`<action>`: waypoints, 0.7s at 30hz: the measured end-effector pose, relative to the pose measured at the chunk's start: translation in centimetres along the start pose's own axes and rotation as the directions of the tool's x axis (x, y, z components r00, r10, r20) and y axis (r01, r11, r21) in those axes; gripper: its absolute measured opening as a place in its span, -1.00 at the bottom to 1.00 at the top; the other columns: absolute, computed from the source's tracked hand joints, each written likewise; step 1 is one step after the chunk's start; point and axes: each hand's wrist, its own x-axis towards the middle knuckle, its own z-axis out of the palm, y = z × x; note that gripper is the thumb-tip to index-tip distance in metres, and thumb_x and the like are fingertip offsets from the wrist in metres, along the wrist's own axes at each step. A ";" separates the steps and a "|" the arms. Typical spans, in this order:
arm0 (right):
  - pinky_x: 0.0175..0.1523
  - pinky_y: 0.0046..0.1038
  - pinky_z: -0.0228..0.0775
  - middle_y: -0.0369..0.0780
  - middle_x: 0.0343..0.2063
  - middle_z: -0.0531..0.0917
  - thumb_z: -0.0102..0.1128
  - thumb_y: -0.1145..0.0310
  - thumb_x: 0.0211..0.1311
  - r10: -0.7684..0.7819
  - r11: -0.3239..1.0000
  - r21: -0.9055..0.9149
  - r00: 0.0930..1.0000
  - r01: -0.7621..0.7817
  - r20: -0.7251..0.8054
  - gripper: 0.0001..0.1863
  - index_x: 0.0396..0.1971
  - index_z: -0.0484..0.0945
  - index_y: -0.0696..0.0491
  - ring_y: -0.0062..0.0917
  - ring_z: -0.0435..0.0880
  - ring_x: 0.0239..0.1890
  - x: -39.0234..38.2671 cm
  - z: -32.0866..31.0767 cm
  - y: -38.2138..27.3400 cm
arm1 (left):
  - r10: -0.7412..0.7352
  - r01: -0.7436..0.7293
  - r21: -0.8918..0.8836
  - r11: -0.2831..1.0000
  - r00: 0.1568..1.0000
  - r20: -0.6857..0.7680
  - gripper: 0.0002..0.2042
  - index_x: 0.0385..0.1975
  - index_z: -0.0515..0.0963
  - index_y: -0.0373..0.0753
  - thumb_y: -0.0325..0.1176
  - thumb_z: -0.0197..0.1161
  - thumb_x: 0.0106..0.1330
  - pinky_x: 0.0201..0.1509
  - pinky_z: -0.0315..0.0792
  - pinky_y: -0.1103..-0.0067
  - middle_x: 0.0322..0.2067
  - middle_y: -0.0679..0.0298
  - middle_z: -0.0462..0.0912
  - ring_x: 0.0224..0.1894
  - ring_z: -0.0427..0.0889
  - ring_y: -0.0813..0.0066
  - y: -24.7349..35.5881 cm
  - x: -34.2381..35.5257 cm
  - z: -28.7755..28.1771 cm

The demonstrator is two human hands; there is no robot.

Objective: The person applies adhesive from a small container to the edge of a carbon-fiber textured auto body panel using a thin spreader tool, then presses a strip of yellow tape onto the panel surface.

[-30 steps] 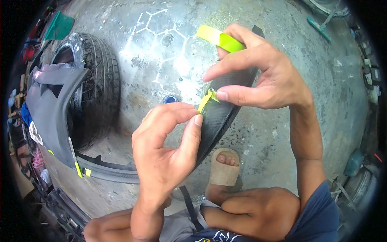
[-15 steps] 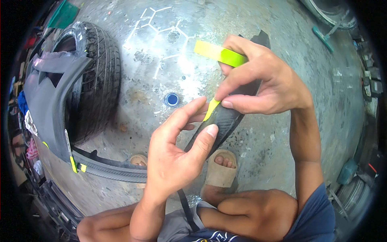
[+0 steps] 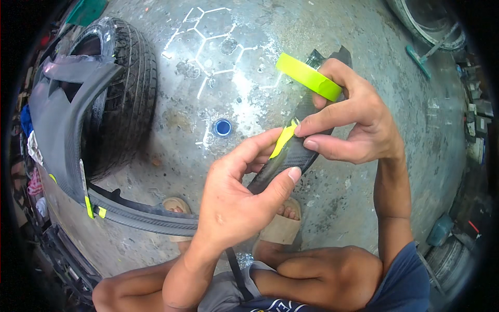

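Observation:
My left hand grips the narrow end of a long black carbon-textured car trim panel, thumb on the near face and fingers round the far edge. A strip of neon yellow tape lies along that edge, its upper end wrinkled. At this end the index fingertip and thumb of my right hand meet the tape and panel. The other fingers of that hand hold a roll of neon yellow-green tape. The panel's wide part leans on a tyre at left; its joining stretch passes behind my left wrist.
The black tyre stands on the stained concrete floor. A blue round cap lies in the middle, near white hexagonal lines. A thin blade-like tool rests against the panel beside yellow tape bits. My sandalled feet are below; another wheel sits far right.
Both hands and the held panel end have shifted slightly right. The tape roll has moved right and down with my right hand. More of the yellow strip now shows on the panel edge.

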 end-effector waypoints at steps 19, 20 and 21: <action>-0.30 -0.47 0.22 -0.26 -0.43 0.43 0.53 0.37 -0.21 0.120 0.993 -0.004 0.993 -0.120 -0.001 -0.69 -0.31 0.83 -0.07 -0.49 0.42 -0.39 0.1 0.5 -0.5 | -0.273 0.350 -0.294 0.889 0.922 0.274 -0.60 0.13 0.51 -0.41 -0.48 0.36 0.31 -0.17 0.58 0.67 -0.10 0.25 0.69 -0.19 0.63 0.68 1.2 0.4 -1.6; -0.30 -0.46 0.26 -0.25 -0.42 0.45 0.52 0.39 -0.18 0.127 0.992 -0.017 0.992 -0.127 0.017 -0.70 -0.31 0.82 -0.06 -0.48 0.45 -0.38 0.2 0.2 -0.7 | -0.272 0.356 -0.304 0.884 0.919 0.285 -0.59 0.12 0.52 -0.41 -0.47 0.37 0.30 -0.16 0.57 0.67 -0.11 0.26 0.69 -0.19 0.63 0.67 1.1 0.5 -1.7; -0.29 -0.46 0.31 -0.23 -0.40 0.48 0.52 0.41 -0.15 0.135 0.991 -0.028 0.990 -0.134 0.034 -0.72 -0.31 0.82 -0.05 -0.47 0.49 -0.38 0.2 0.1 -0.8 | -0.274 0.363 -0.312 0.878 0.915 0.296 -0.59 0.12 0.53 -0.41 -0.45 0.39 0.29 -0.15 0.57 0.67 -0.13 0.26 0.69 -0.18 0.63 0.66 0.9 0.6 -1.7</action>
